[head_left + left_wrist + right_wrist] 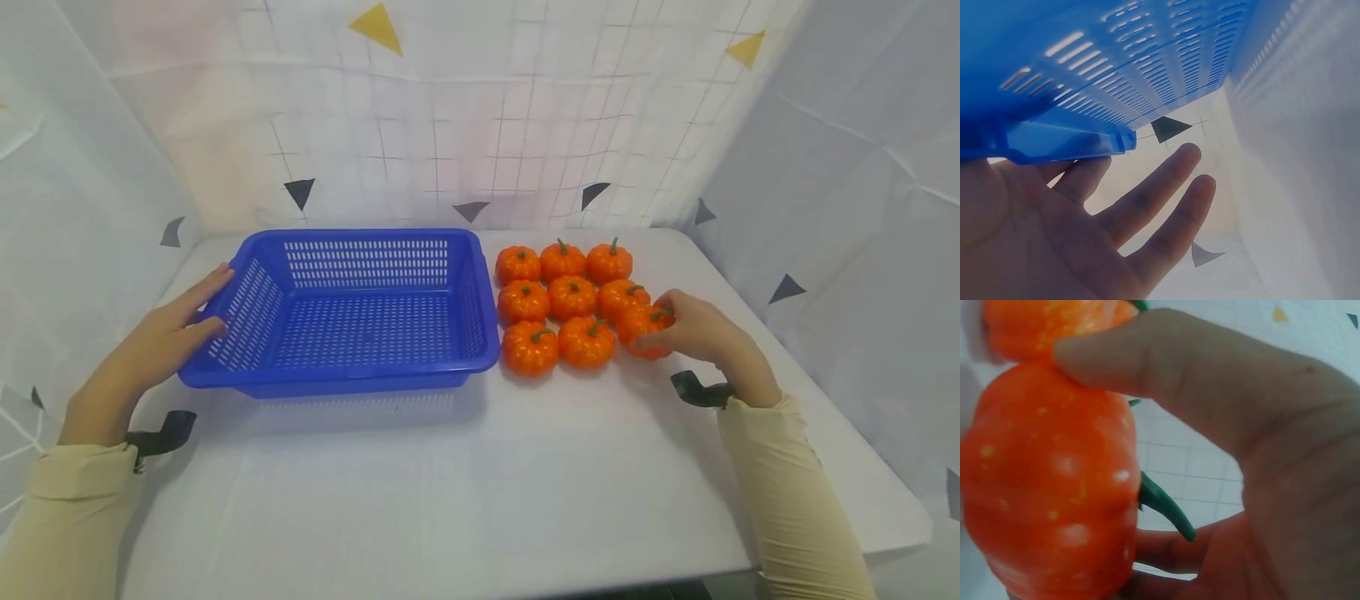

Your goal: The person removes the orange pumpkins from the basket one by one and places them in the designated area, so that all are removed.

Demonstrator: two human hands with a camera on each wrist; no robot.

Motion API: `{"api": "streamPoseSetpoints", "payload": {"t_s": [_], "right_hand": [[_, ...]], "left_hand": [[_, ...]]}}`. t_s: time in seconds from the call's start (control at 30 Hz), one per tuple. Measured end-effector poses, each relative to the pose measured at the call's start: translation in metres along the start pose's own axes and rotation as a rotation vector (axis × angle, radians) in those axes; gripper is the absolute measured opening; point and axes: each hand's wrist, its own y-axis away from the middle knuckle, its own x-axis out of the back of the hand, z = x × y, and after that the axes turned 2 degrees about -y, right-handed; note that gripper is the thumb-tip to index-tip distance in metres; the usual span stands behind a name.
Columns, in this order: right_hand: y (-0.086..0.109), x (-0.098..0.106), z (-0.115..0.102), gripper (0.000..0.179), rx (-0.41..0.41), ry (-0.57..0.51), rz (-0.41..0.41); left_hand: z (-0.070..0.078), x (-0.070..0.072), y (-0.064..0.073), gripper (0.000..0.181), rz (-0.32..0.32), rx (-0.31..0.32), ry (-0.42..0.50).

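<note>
On the left of the head view my left hand (153, 342) rests on the left rim of a blue plastic basket (367, 388), thumb and forefinger over its edge. The left wrist view shows two outer fingers (1172, 219) stretched straight below the rim. My right hand (697, 329) grips a small orange pumpkin (643, 329) with a green stem at the right end of a group. In the right wrist view the thumb (1110, 359) presses one side of this pumpkin (1054, 487), and the other fingers lie on the opposite side, partly hidden.
Several more small pumpkins (573, 297) stand in rows between the basket and my right hand. The basket has slotted walls and a bare bottom. A white cloth-covered table (450, 492) lies under everything, with white sheets (480, 108) hanging behind and at both sides.
</note>
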Motion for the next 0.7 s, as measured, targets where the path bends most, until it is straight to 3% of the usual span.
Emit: {"api": "streamPoseSetpoints", "payload": {"t_s": [0.17, 0.4, 0.7], "right_hand": [[-0.008, -0.007, 0.007, 0.089, 0.005, 0.021, -0.052], [-0.01, -0.009, 0.013, 0.09, 0.03, 0.052, -0.054], [0.002, -0.006, 0.031, 0.098, 0.045, 0.078, -0.027]], "left_hand": [[0.001, 0.002, 0.003, 0.068, -0.002, 0.0, 0.008], [0.003, 0.002, 0.0, 0.068, 0.007, -0.015, 0.007], [0.007, -0.008, -0.015, 0.067, 0.015, -0.044, 0.025]]}}
